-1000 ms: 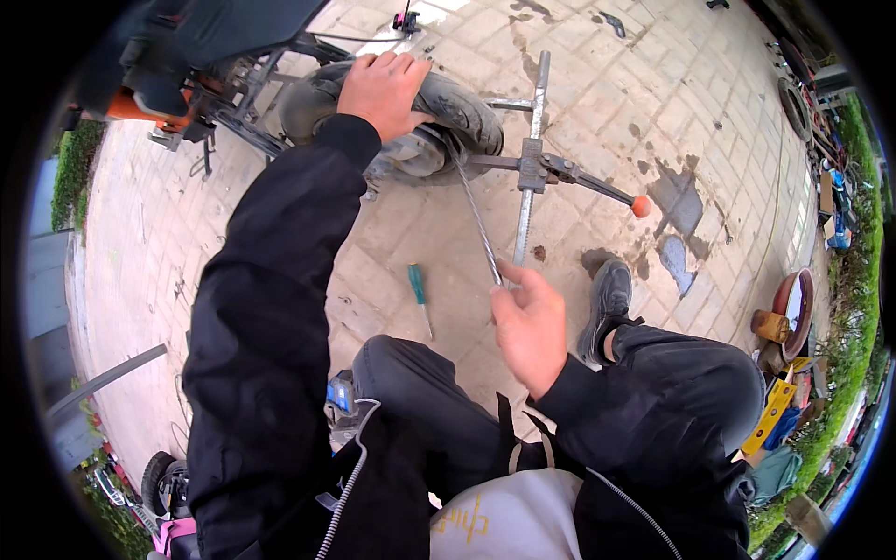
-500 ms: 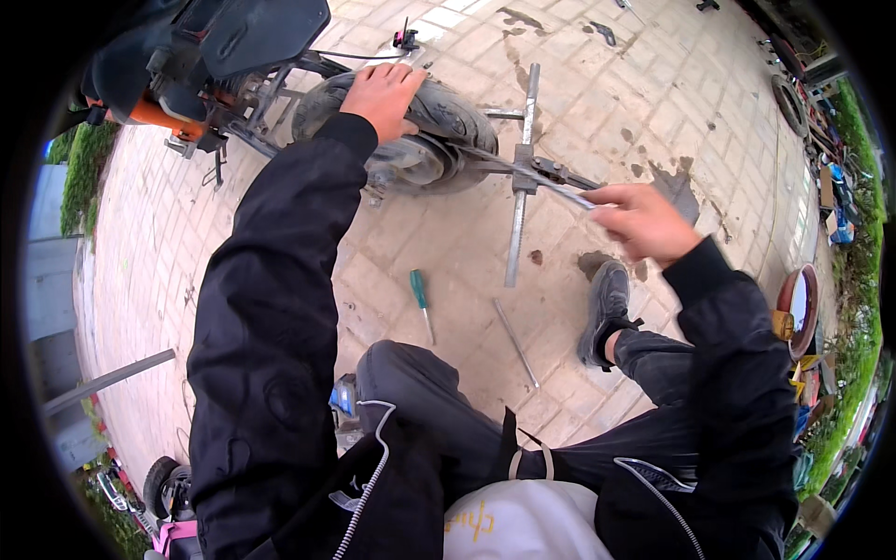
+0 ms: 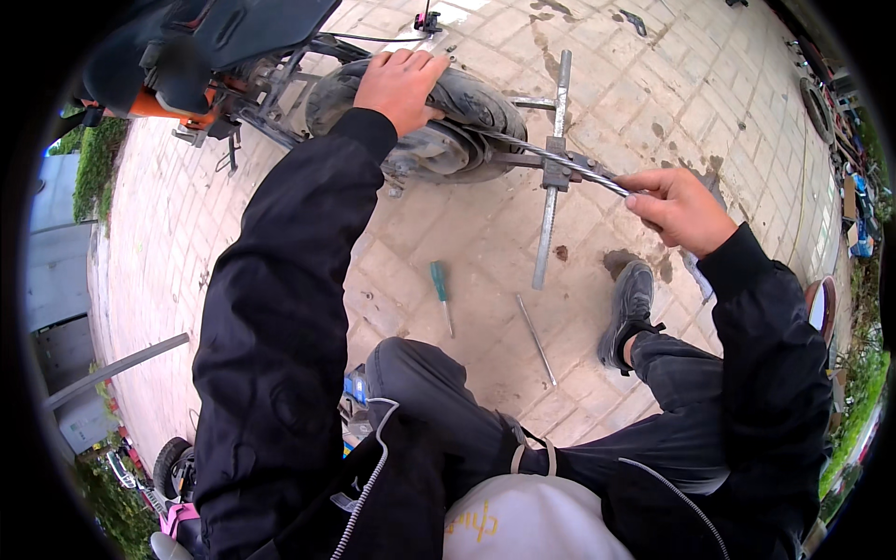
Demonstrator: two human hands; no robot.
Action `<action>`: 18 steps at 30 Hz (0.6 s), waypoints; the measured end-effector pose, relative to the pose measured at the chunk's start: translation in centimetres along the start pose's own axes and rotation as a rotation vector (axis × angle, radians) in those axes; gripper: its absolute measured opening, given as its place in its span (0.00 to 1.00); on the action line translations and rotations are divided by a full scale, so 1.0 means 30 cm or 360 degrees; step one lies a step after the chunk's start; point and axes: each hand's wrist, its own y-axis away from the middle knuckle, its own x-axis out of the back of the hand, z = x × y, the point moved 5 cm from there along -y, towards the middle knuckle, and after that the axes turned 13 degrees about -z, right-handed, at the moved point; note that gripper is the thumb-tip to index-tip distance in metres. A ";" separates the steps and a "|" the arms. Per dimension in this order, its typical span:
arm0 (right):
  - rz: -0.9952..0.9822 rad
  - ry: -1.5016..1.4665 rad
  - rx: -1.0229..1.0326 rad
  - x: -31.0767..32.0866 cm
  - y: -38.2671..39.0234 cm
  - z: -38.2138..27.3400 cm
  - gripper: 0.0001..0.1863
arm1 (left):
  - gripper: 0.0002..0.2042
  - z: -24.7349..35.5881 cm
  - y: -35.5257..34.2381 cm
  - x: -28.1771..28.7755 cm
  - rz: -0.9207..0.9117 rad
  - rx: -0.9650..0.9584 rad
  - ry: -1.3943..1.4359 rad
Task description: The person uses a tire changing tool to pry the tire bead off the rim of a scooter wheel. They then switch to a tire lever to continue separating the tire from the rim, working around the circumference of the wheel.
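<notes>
My left hand (image 3: pixel 399 86) is closed over the top of a dusty black motorcycle tire (image 3: pixel 487 93) on a wheel. From its sidewall a long spiral-patterned steel bar (image 3: pixel 569 161) slants down to the right, its end in my closed right hand (image 3: pixel 670 210). Below the bar stands or lies a metal frame tool (image 3: pixel 545 250) with a bar, crosspiece and block; the far end of its lever is hidden behind my right hand. On the paving between that tool and my knee lie a teal-handled screwdriver (image 3: pixel 439 280) and a thin steel rod (image 3: pixel 537 341).
The orange and black motorcycle (image 3: pixel 177 84) fills the upper left. My shoe (image 3: pixel 635 308) is on the paving at right. A loose tire (image 3: pixel 815 105), assorted items and hedges line the right edge. A grey beam (image 3: pixel 117 369) and a small wheel (image 3: pixel 171 467) are at left.
My right hand has moved up and to the right with the steel bar, which now lies at a much flatter angle across the frame tool. My left hand stays on the tire.
</notes>
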 end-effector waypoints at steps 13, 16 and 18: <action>0.0170 -0.0664 -0.0125 -0.119 -0.001 0.074 0.17 | 0.27 0.004 0.008 -0.013 0.0233 -0.0040 0.0083; 0.0247 -0.0916 -0.0106 -0.287 0.000 0.073 0.17 | 0.27 -0.008 0.027 -0.030 0.0227 -0.0022 0.0031; 0.0317 -0.1052 -0.0125 -0.397 0.009 0.032 0.17 | 0.26 -0.007 0.018 -0.031 0.0253 -0.0024 0.0069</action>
